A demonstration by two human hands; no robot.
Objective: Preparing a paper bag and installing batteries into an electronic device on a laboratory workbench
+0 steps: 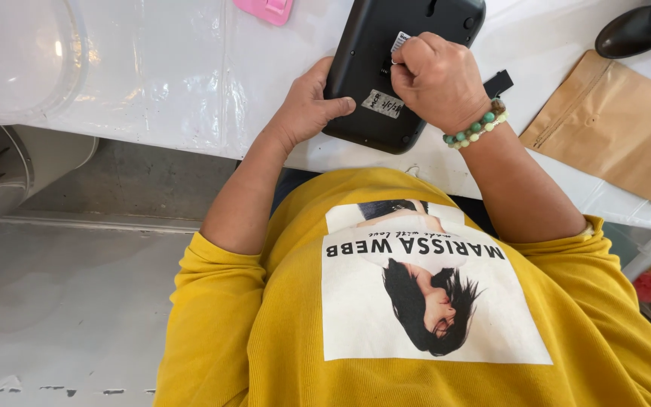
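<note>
At the near edge of the white table [190, 83], toward twelve o'clock from the person's chest, a black device [386, 53] lies with its underside up, and the right hand [435, 79], fingers curled shut into a fist, pinches something small at the middle of that underside, though what it pinches is hidden. The left hand [307, 102] braces the device's nine-o'clock edge, palm against the side and thumb pressed on top; keeping that brace firm should stop the casing sliding. A brown paper pouch [612, 128] lies at three o'clock, a pink object [265, 9] at eleven.
</note>
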